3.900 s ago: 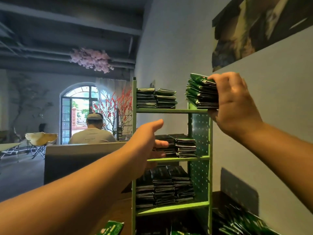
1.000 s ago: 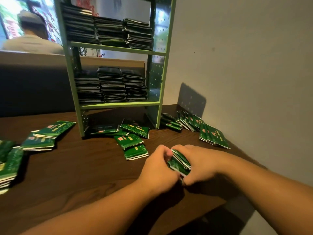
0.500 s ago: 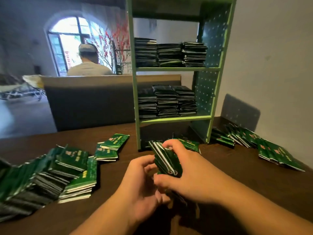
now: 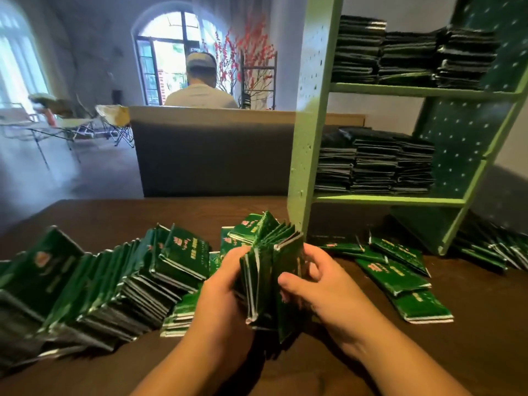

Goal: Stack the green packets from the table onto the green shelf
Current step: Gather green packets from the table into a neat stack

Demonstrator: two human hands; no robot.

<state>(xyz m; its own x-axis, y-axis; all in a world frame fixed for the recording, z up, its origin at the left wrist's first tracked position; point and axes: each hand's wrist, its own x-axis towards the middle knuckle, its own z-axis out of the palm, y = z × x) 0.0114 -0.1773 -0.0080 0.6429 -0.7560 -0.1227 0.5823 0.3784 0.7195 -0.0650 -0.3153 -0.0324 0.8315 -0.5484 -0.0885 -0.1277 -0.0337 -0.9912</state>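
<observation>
**Both hands squaring up a bundle of green packets above the surface**

The left hand point(image 4: 221, 295) and the right hand point(image 4: 323, 292) are gripping one bundle of green packets point(image 4: 270, 278) between them, just above the dark wooden surface point(image 4: 471, 352). The bundle is standing on edge, with the packets fanning apart at the top. The left hand's fingers are curling around the bundle's left face, while the right hand's thumb is pressing its near face and its fingers are wrapping around the far side.

More green packets are lying across the surface. A long slumping row point(image 4: 94, 284) is leaning along the left side, reaching almost to the left hand. A few loose packets point(image 4: 400, 275) are lying flat to the right of the hands, in front of the green shelf point(image 4: 310, 110). Another row point(image 4: 491, 250) is leaning beyond the shelf's right foot, near the wall.

The green shelf is standing on the surface behind the hands. Its two visible levels are each carrying three stacks of packets side by side: the upper stacks point(image 4: 411, 57) and the lower stacks point(image 4: 374, 164).

Behind the surface, a person in a cap point(image 4: 201, 84) is sitting with their back turned, facing an arched window point(image 4: 168, 52).
</observation>
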